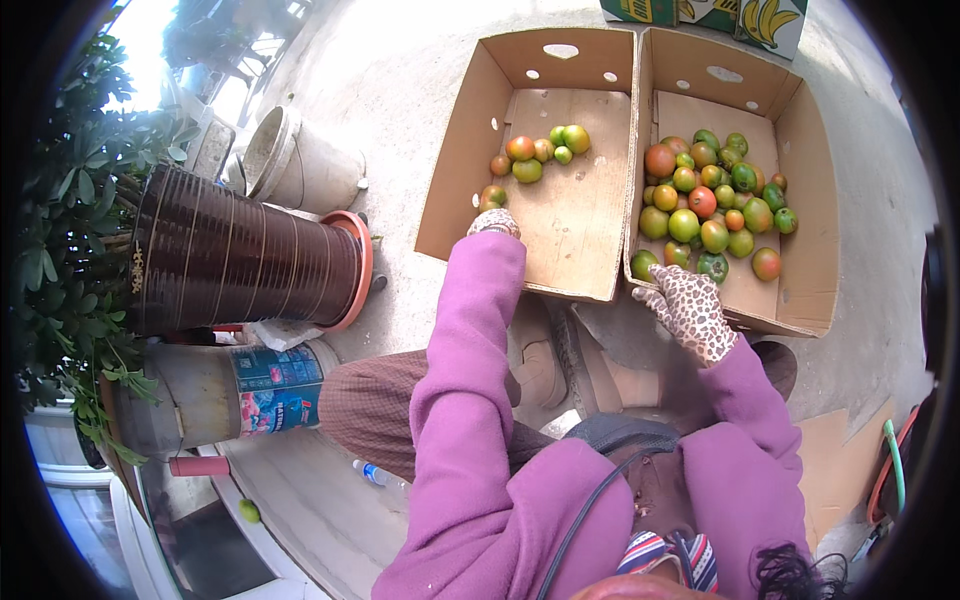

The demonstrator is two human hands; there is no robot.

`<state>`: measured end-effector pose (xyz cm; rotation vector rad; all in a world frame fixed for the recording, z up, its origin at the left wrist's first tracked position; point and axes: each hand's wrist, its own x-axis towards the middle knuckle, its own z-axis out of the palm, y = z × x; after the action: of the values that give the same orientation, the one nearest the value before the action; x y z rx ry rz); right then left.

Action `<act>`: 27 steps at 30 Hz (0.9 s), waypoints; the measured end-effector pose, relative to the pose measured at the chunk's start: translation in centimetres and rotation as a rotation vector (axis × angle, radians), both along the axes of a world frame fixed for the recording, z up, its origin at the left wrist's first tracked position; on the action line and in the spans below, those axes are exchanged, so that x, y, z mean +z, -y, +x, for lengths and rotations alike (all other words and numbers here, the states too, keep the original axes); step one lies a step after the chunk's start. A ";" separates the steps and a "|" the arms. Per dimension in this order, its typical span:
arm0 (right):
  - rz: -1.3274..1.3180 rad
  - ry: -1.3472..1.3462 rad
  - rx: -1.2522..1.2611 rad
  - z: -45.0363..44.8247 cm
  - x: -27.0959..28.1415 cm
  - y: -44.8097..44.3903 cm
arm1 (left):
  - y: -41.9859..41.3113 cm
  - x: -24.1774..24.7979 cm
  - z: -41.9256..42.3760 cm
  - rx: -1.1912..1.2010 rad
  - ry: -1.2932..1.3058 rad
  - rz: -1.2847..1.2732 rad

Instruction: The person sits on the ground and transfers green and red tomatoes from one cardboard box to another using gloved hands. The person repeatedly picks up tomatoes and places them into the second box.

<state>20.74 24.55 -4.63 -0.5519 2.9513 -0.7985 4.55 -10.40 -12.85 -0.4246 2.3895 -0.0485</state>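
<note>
Two open cardboard boxes sit side by side on the ground before me. In the left cardboard box [559, 262] lies a small group of green and reddish tomatoes [527, 171]. My left hand [495, 222], in a leopard-print glove, reaches over that box's near left corner, close to two tomatoes [492, 196]; its fingers are mostly hidden. The right cardboard box [814, 255] holds a larger heap of green, orange and red tomatoes [702, 201]. Gloved alike, my right hand [694, 311] grips this box's near rim, fingertips over the edge beside a green tomato [643, 265].
Printed banana boxes [772, 26] stand beyond. To my left are a dirty white bucket [322, 169], a brown glazed plant pot [247, 251] and a labelled bucket [202, 394]. A plastic bottle [379, 475] lies by my leg. Flat cardboard [832, 465] is at right.
</note>
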 end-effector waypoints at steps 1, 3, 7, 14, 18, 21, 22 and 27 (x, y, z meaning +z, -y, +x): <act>0.094 -0.001 0.036 0.0 0.0 0.3 | 0.3 -0.8 0.0 0.034 0.118 0.007; 0.123 -0.013 0.033 0.3 -0.3 0.1 | -0.5 -1.8 0.0 -0.090 0.252 -0.031; 0.095 -0.067 0.105 0.5 -1.1 -0.8 | -1.7 -3.1 0.0 -0.310 0.281 -0.112; 0.278 0.054 0.063 -0.7 -1.1 -0.4 | -3.2 -2.9 -0.5 -0.542 0.214 -0.090; 0.264 0.097 0.062 -0.4 0.1 -0.3 | -4.2 0.2 -1.8 0.170 -0.002 0.446; 0.222 0.070 0.005 0.1 -0.2 0.1 | -4.6 2.0 -1.4 0.496 -0.286 0.951; 0.196 0.045 0.000 0.1 -0.7 -0.2 | -6.0 2.8 -1.0 0.540 -0.368 1.184; 0.237 0.078 0.048 0.0 -1.1 0.1 | -9.4 6.9 -0.1 0.673 -0.462 1.766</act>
<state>20.73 24.43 -5.77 -0.5585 2.8923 -0.4459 4.49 -1.02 -5.94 -0.2809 1.5996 2.3450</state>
